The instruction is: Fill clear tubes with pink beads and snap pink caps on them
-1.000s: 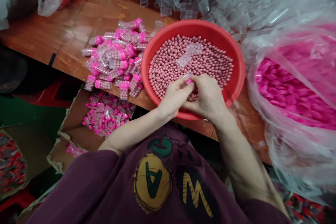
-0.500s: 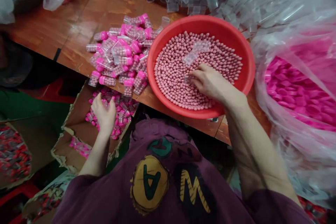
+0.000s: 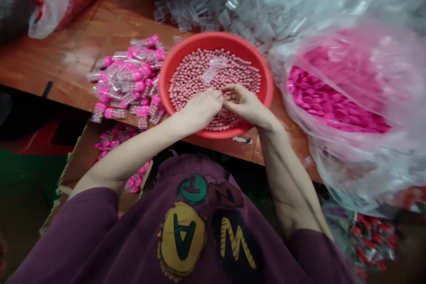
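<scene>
A red basin (image 3: 266, 80) full of small pink beads (image 3: 196, 75) sits on the wooden table. Both my hands meet over the beads at the basin's near side. My left hand (image 3: 199, 108) lies on the beads with its fingers curled together. My right hand (image 3: 242, 103) is beside it, fingers bent in a pinch; what it holds is too blurred to name. Two clear empty vials (image 3: 213, 69) lie on the beads farther in.
A heap of filled pink-capped vials (image 3: 128, 80) lies left of the basin. A cardboard box (image 3: 83, 155) with more filled vials stands below the table edge. A clear bag of pink caps (image 3: 329, 97) is on the right, empty clear vials (image 3: 199, 6) behind.
My left hand has come up from the cardboard box back to the basin and joined my right hand. The camera view has shifted right and blurred.
</scene>
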Demonstrator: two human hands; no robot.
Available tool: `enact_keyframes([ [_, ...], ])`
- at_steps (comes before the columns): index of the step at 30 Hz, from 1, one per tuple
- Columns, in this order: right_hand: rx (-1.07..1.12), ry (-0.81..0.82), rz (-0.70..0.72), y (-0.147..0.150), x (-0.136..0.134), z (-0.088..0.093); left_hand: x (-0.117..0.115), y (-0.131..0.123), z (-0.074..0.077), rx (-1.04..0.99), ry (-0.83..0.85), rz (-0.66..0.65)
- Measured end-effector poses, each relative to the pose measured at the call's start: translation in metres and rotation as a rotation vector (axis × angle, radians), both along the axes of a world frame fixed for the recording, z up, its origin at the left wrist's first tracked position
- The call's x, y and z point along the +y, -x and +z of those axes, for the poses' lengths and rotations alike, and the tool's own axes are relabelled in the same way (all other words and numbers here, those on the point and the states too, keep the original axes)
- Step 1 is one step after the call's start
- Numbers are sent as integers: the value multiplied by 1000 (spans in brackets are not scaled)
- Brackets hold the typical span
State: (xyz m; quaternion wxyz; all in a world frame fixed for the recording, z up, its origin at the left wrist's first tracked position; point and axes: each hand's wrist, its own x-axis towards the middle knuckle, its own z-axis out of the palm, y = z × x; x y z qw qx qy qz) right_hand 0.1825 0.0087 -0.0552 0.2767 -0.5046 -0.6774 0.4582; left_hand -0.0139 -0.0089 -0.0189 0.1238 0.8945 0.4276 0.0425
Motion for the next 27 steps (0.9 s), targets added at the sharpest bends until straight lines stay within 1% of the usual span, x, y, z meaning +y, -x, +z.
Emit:
enact_keyframes([
  [2,-83,-161,-46,-1,-12,7,7,2,0,96,-18,-27],
  [4,-163,-387,-133,-12,-24,14,18,0,0,202,-18,-64],
  [6,-226,-557,-278,-40,-33,15,29,-8,-2,278,1,-96],
  [7,-262,-592,-372,-59,-35,12,34,-14,-4,300,24,-116],
  [8,-302,-591,-472,-82,-36,7,39,-22,-6,311,53,-134],
  [9,-355,-552,-557,-106,-34,0,42,-31,-8,313,84,-147],
  [11,-445,-390,-733,-152,-27,-17,47,-49,-14,283,153,-174],
  [12,-484,-320,-794,-171,-21,-25,49,-57,-18,255,187,-179],
  [14,-571,-217,-851,-195,-7,-38,52,-69,-25,166,237,-166],
  [16,-695,-131,-861,-201,8,-45,56,-73,-29,35,276,-129],
  [18,-799,-58,-863,-197,20,-48,59,-68,-28,-140,316,-66],
  [20,-845,-29,-868,-190,26,-49,61,-56,-23,-342,349,-7],
  [22,-859,-59,-865,-184,25,-49,56,-40,-14,-544,413,46],
  [24,-872,-96,-858,-182,19,-48,44,-24,-6,-730,550,119],
  [27,-865,-93,-843,-186,15,-47,19,-7,0,-1004,879,278],
])
